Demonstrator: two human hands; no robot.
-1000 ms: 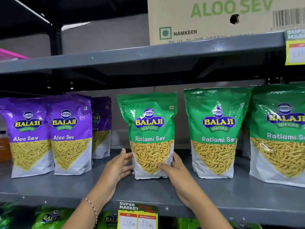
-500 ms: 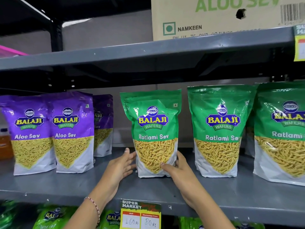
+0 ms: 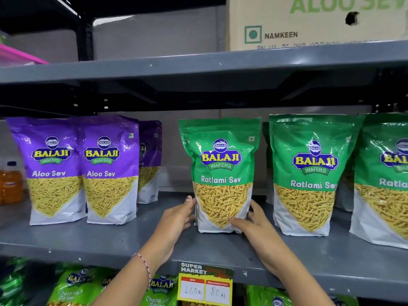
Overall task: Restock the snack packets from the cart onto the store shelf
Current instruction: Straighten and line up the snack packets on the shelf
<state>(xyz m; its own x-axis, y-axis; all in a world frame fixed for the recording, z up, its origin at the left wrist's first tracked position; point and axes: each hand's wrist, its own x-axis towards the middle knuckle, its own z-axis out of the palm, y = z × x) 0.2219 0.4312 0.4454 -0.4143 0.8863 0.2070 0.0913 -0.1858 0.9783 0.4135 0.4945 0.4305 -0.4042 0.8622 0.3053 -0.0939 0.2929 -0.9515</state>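
A green Ratlami Sev packet (image 3: 220, 171) stands upright on the grey middle shelf (image 3: 123, 241). My left hand (image 3: 176, 219) presses against its lower left side. My right hand (image 3: 254, 224) wraps its lower right corner, thumb across the front. Two more green Ratlami Sev packets (image 3: 309, 173) stand to the right. The cart is out of view.
Purple Aloo Sev packets (image 3: 77, 168) stand at the left, one more behind them. An Aloo Sev carton (image 3: 309, 23) sits on the upper shelf. A price tag (image 3: 205, 283) hangs on the shelf edge. Green packets (image 3: 79, 286) fill the shelf below. Orange bottles (image 3: 11, 182) stand far left.
Both hands have slid the green packet a little further back on the shelf and closed in on its sides. The view has drifted slightly.
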